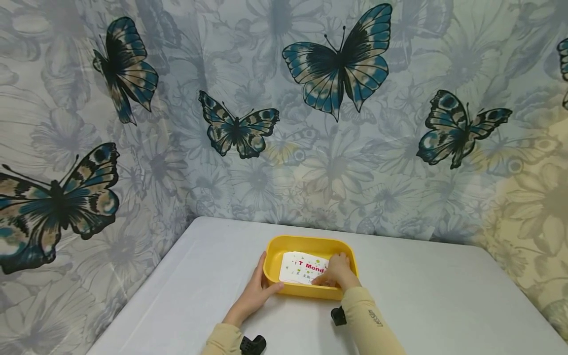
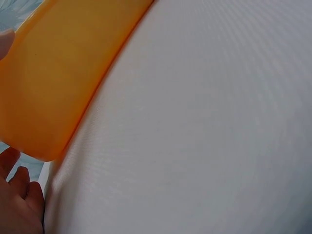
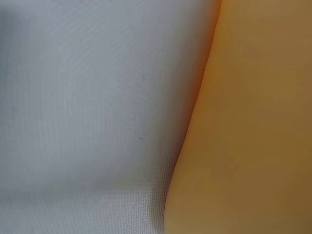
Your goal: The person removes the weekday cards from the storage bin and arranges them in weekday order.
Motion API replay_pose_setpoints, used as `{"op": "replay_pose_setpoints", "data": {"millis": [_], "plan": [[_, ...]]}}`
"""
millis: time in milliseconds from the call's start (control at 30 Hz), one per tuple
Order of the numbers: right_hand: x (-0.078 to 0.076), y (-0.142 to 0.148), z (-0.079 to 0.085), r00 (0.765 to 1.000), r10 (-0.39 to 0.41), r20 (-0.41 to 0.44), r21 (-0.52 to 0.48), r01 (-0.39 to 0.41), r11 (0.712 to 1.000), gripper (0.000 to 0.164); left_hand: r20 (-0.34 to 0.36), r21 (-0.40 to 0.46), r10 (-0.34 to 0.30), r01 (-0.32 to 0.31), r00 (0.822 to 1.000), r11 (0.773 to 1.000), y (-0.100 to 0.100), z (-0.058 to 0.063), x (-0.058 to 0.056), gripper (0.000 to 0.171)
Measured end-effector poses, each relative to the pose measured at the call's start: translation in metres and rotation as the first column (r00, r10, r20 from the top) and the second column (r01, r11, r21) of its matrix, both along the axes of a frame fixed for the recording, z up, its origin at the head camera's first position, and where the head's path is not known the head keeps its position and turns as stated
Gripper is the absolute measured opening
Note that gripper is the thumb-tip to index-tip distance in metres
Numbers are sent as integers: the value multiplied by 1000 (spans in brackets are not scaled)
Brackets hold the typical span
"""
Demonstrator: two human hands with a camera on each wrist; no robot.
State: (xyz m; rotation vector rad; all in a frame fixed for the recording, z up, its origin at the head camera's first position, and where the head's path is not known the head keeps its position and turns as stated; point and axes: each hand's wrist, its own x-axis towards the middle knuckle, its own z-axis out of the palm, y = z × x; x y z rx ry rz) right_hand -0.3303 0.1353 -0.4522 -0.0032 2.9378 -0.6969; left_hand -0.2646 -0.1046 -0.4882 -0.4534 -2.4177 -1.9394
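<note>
A yellow plastic tray with rounded corners stands on the white table. My left hand holds its left end, with the thumb over the near rim and the fingers along the outer side. In the left wrist view, the tray's orange-looking wall appears beside the fingers. White cards with red letters and small coloured dots lie inside the tray. My right hand reaches in and grips them at their right end, thumb at the near edge; its fingertips are partly hidden. The right wrist view shows only the tray's wall and cloth.
A white cloth-covered table spreads out around the tray. Behind it and on the left hangs a floral backdrop with large blue butterflies. A small black device sits at the left cuff, another at the right cuff.
</note>
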Motion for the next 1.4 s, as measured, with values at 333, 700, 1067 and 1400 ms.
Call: {"op": "replay_pose_setpoints", "data": {"millis": [333, 700, 1067, 1400], "plan": [[3, 2, 1, 998, -57, -29, -29, 56, 998, 89, -7, -19, 9, -9, 1000, 1000, 4, -14, -8, 100], [4, 5, 5, 992, -118, -50, -184, 107, 977, 45, 11, -3, 11, -11, 1000, 1000, 1, -12, -4, 100], [7, 7, 15, 993, -103, -54, -282, 84, 956, 27, 21, -22, 21, -21, 1000, 1000, -1, -11, -4, 98], [19, 13, 23, 976, -114, -186, -399, 31, 916, 24, 25, -39, 12, -11, 1000, 999, 0, 16, 11, 95]]}}
